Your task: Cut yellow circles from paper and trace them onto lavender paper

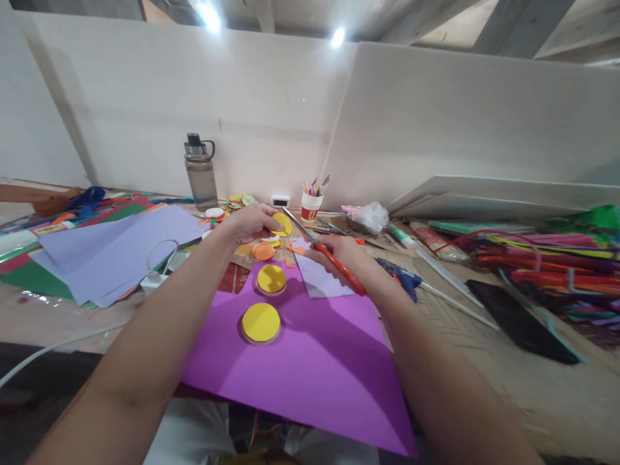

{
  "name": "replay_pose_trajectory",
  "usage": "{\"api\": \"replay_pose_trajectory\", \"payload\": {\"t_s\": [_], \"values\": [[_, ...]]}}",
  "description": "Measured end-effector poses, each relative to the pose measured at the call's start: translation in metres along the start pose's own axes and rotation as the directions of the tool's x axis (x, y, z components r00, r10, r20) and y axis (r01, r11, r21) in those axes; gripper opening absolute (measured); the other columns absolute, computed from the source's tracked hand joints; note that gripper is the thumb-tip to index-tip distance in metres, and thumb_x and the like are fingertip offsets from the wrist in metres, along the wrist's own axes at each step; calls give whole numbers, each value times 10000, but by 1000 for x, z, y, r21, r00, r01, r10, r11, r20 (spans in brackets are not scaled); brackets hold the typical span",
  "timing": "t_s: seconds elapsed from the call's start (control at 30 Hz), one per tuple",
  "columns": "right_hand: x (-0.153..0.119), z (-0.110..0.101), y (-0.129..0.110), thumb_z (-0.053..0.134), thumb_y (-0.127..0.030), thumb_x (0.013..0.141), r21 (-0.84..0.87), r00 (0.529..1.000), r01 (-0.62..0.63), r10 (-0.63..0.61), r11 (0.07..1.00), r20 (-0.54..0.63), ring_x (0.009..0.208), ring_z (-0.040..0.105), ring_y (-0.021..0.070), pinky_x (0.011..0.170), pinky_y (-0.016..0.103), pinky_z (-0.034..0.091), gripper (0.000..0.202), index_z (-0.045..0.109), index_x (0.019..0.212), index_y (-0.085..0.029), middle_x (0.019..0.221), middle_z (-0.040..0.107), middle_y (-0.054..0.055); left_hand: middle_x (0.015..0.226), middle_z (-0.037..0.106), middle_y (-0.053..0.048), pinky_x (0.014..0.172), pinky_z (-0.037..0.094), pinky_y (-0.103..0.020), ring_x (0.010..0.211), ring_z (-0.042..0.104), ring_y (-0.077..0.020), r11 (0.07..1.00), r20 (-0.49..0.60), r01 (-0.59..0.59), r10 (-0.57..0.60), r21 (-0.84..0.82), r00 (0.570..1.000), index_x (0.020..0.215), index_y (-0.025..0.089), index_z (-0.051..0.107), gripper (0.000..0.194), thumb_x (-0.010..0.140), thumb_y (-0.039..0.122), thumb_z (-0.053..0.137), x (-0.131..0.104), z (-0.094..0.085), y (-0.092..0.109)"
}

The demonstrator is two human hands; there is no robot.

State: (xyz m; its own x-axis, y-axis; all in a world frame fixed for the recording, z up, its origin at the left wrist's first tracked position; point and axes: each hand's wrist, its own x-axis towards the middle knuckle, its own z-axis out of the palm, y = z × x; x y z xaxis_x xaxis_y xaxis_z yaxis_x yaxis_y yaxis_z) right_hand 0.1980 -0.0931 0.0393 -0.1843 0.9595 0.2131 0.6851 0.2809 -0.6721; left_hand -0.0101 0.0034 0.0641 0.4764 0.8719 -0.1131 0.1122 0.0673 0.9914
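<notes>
While right hand (347, 250) holds scissors (318, 246), cup label (310, 214) blurred.

Upright water bottle (201, 184) before white wall (271, 90); small white display (279, 201) to its right; bright lights (338, 37) overhead

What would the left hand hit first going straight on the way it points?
Likely the scissors, just past the yellow disc in the left hand, though depth is unclear.
</notes>
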Motion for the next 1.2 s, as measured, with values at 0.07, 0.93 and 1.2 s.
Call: {"api": "replay_pose_trajectory", "payload": {"t_s": [0.07,0.93,1.2], "values": [[2,4,5,603,-519,823,96,998,-49,52,994,-21,414,460,105,410,232,365,318,612,830,-201,545,497,-32,626,619,-6,506,405,-177,548,550,-70,1000,0,-25,25,-10,1000,668,109,636,141,589,13,701,0,1,-2],[8,15,6,651,-489,752,515,845,270,57,814,-532,814,623,175,680,312,522,440,476,1056,-224,953,613,58,713,656,-9,473,371,-150,587,568,-64,979,3,-202,202,15,979,782,141,656,200,663,221,795,3,56,-17],[6,23,3,577,-511,806,448,796,247,84,859,-600,743,587,164,647,306,522,410,432,1076,-238,890,583,49,836,684,-44,738,554,-188,732,654,-76,844,-75,-121,96,-522,993,799,115,678,102,812,35,615,1,88,-19]]}}
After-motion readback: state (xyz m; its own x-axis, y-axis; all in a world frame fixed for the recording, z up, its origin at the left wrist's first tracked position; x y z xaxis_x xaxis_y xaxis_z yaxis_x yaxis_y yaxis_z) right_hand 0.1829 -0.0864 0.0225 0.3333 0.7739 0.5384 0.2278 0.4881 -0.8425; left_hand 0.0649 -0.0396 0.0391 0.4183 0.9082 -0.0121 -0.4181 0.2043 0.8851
